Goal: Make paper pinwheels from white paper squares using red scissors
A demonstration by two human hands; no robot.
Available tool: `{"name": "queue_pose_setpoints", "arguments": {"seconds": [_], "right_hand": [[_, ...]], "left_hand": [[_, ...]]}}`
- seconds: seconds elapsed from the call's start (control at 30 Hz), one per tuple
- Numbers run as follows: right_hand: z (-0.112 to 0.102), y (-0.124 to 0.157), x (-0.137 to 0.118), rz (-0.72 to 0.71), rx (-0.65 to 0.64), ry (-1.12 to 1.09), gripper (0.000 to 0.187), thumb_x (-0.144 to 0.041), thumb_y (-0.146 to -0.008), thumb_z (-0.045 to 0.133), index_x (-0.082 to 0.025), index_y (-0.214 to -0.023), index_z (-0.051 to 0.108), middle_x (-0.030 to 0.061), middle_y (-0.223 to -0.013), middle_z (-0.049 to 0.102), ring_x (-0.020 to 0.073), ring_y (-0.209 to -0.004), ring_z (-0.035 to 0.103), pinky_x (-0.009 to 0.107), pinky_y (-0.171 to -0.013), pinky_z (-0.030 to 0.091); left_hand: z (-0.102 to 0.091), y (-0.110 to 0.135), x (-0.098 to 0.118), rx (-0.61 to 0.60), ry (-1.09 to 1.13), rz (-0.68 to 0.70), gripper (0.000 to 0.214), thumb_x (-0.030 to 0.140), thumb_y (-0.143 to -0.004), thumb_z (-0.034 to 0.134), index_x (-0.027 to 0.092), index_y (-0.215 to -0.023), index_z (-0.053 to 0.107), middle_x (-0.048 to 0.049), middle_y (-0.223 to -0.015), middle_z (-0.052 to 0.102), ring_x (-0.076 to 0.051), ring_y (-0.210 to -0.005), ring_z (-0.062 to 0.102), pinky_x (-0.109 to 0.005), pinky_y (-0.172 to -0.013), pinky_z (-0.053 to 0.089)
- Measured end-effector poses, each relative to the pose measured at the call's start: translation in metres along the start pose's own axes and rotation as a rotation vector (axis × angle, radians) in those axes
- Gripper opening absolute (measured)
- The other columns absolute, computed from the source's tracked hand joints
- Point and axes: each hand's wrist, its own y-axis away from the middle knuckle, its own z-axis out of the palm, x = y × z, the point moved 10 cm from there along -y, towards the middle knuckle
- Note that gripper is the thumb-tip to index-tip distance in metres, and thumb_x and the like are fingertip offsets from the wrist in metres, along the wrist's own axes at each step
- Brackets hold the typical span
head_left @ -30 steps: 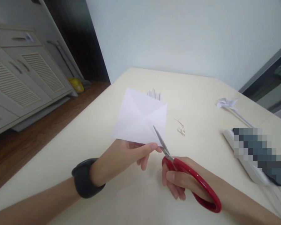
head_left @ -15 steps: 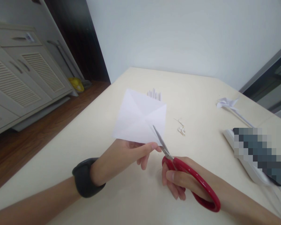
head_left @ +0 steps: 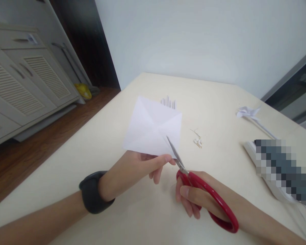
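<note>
A white square sheet of paper [head_left: 150,127] with diagonal creases is held above the table by my left hand [head_left: 142,166]. My left thumb presses on its near edge close to the near right corner, the other fingers lying underneath. Red-handled scissors [head_left: 185,172] sit in my right hand [head_left: 193,194], thumb and fingers through the loops. One blade lies over the paper at that corner, its tip pointing toward the centre; the other blade is mostly hidden beneath the sheet.
Several thin white sticks [head_left: 169,103] lie behind the paper. Small pins [head_left: 198,142] are to its right. A paper pinwheel on a stick [head_left: 248,112] rests at the right, beyond a white device [head_left: 267,173] with a blurred-out top. A wall [head_left: 188,41] stands behind the table [head_left: 209,98].
The scissor handles have shifted very slightly, the right hand closing a touch. Paper and left hand stay practically in place.
</note>
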Motion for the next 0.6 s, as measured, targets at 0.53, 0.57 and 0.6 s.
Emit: {"name": "queue_pose_setpoints", "arguments": {"seconds": [0.53, 0.57, 0.6], "right_hand": [[0.0012, -0.0008, 0.0008, 0.034, 0.023, -0.041, 0.016, -0.019, -0.084, 0.044, -0.015, -0.072, 0.054, -0.0019, -0.057, 0.053, 0.0081, -0.051, 0.048, 0.020, -0.053, 0.039], [0.0019, -0.0013, 0.0004, 0.033, 0.021, -0.040, 0.016, -0.020, -0.084, 0.044, -0.015, -0.072, 0.054, -0.0018, -0.057, 0.053, 0.0083, -0.051, 0.048, 0.020, -0.053, 0.039], [0.0024, -0.0016, -0.0002, 0.030, 0.019, -0.038, 0.017, -0.020, -0.084, 0.045, -0.015, -0.071, 0.054, -0.0017, -0.057, 0.053, 0.0084, -0.051, 0.048, 0.020, -0.053, 0.039]], "left_hand": [[-0.0038, 0.0021, 0.0019, 0.100, -0.005, 0.011, 0.025, 0.034, -0.081, 0.051, 0.017, -0.066, 0.063, 0.0053, -0.041, 0.048, -0.012, -0.048, 0.049, -0.025, -0.066, 0.046], [-0.0037, 0.0023, 0.0023, 0.106, -0.004, 0.015, 0.026, 0.034, -0.081, 0.051, 0.017, -0.065, 0.063, 0.0052, -0.041, 0.048, -0.012, -0.048, 0.049, -0.025, -0.066, 0.046], [-0.0034, 0.0024, 0.0028, 0.106, -0.001, 0.020, 0.026, 0.035, -0.081, 0.051, 0.017, -0.065, 0.063, 0.0053, -0.040, 0.048, -0.012, -0.047, 0.048, -0.025, -0.065, 0.046]]}}
